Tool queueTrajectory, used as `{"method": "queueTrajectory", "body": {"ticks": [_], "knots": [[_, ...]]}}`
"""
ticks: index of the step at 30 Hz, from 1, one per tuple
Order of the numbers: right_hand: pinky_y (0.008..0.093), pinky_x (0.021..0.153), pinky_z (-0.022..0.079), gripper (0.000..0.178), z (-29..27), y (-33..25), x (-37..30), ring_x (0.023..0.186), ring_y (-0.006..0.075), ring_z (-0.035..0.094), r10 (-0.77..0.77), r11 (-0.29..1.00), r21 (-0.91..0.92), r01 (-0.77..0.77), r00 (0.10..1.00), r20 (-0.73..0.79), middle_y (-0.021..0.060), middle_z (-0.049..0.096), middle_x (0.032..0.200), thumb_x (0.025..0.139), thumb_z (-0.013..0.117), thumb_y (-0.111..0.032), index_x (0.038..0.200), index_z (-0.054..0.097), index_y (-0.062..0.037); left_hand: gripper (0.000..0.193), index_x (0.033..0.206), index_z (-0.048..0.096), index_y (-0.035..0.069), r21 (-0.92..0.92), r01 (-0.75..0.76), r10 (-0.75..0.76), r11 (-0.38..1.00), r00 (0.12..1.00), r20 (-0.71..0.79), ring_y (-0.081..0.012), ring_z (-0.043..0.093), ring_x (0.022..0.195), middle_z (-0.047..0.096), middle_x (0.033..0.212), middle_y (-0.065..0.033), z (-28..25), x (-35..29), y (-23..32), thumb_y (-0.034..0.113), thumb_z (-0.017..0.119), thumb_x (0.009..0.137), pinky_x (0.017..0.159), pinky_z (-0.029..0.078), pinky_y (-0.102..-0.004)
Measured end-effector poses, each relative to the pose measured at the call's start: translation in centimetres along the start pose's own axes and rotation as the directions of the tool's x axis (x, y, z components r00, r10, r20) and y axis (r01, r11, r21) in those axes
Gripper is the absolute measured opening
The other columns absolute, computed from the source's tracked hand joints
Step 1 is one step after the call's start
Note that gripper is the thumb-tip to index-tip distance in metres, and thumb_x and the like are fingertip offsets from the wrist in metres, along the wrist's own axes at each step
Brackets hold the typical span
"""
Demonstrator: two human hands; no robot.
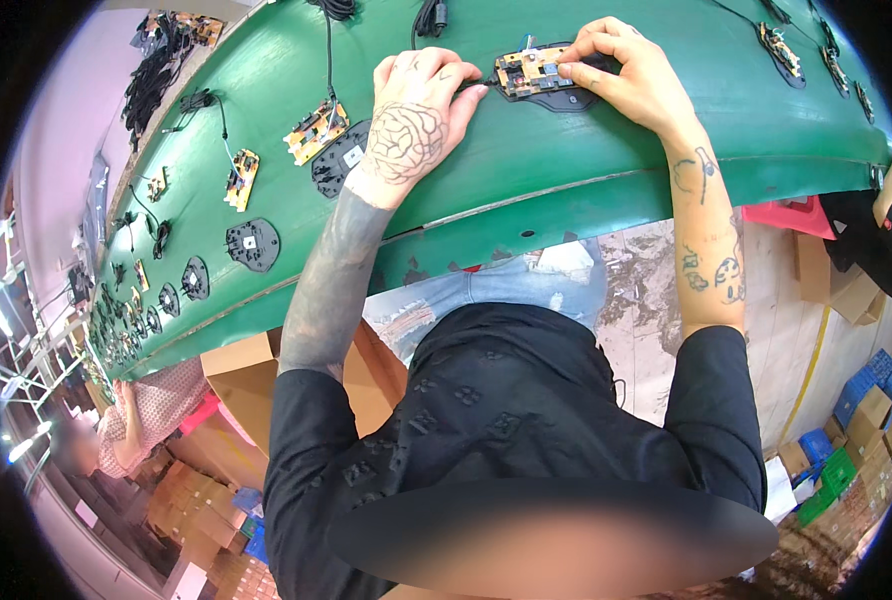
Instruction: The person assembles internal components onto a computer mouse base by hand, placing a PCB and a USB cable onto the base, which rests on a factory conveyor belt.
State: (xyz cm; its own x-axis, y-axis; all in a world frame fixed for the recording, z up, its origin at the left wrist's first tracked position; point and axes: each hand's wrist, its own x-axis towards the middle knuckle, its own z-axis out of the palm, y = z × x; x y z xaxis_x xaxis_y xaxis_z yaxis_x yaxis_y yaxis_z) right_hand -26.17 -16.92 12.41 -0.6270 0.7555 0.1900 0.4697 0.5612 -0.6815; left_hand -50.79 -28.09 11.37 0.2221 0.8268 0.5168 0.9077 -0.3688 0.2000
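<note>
In front of me on the green conveyor belt lies a tan circuit board [528, 73] with black parts. It sits on a black mouse base [564, 101], which shows below it. My right hand [631, 80] pinches the board's right end between thumb and fingers. My left hand [416, 105] is closed at the left end, thumb and forefinger around the black cable [486, 82] that meets the board. Below the left hand, partly covered by it, is a second mouse base [337, 166]. Another circuit board [316, 131] with its cable lies just left of that hand.
More boards [242, 180] and mouse bases [253, 245] line the green belt [526, 150] to the left; others [781, 55] lie far right. Coiled cables [431, 18] rest at the far side. Cardboard boxes [241, 385] stand below the belt. Other people are at both sides.
</note>
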Motion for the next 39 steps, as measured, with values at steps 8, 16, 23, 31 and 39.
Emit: {"method": "queueTrajectory", "body": {"ticks": [8,16,23,31,39], "knots": [[0.0301,0.089,0.046,0.020,-0.3,-0.6,0.1,0.098,0.0186,0.060,0.037,0.999,-0.022,-0.037,0.999,0.003,0.0019,0.061,0.098,0.084,0.075,-0.022,0.094,0.070,-0.0051,0.012,0.095,0.069,0.017,0.032,-0.052,0.053,0.998,0.999,-0.010,-0.0189,0.061,0.095,0.065,0.094,0.0019,0.1,0.4,-0.1,0.017,0.073,0.084,0.099,0.036,-0.0400],[0.0310,0.088,0.048,0.018,-0.3,-0.6,0.2,0.096,0.0195,0.061,0.016,0.998,-0.067,-0.017,1.000,-0.009,0.0029,0.062,0.100,0.084,0.074,-0.020,0.095,0.071,-0.0059,0.013,0.093,0.067,0.020,0.150,-0.175,0.167,0.973,0.984,0.064,-0.0151,0.061,0.089,0.063,0.088,0.0054,-0.6,1.3,0.2,0.018,0.073,0.081,0.105,0.033,-0.0409],[0.0319,0.088,0.049,0.016,-0.4,-0.3,-0.3,0.096,0.0220,0.062,-0.031,0.996,-0.087,0.030,0.999,-0.013,0.0050,0.063,0.102,0.085,0.073,-0.018,0.097,0.070,-0.0067,0.016,0.091,0.067,0.019,0.165,-0.210,0.193,0.964,0.975,0.113,-0.0170,0.059,0.087,0.056,0.082,0.0023,-0.4,1.9,0.3,0.010,0.065,0.079,0.106,0.034,-0.0447],[0.0390,0.086,0.051,0.015,1.7,-5.1,-0.4,0.100,0.0258,0.063,-0.446,0.819,-0.473,0.326,0.880,-0.166,0.0041,0.065,0.108,0.085,0.072,-0.016,0.099,0.072,-0.0126,0.039,0.117,0.067,0.005,0.266,-0.166,-0.011,0.950,0.831,0.556,-0.0263,0.056,0.118,0.063,0.122,-0.0182,-3.0,5.2,2.5,0.025,0.035,0.107,0.111,0.031,-0.0454],[0.0368,0.082,0.051,0.018,2.4,-6.2,-0.5,0.097,0.0255,0.063,-0.490,0.759,-0.526,0.384,0.868,-0.073,0.0012,0.067,0.104,0.081,0.074,-0.022,0.099,0.073,-0.0164,0.016,0.084,0.073,0.015,0.220,-0.060,0.014,0.974,0.978,0.207,-0.0244,0.062,0.101,0.066,0.092,-0.0067,-1.0,4.0,1.9,0.021,0.059,0.083,0.105,0.034,-0.0454]]}}
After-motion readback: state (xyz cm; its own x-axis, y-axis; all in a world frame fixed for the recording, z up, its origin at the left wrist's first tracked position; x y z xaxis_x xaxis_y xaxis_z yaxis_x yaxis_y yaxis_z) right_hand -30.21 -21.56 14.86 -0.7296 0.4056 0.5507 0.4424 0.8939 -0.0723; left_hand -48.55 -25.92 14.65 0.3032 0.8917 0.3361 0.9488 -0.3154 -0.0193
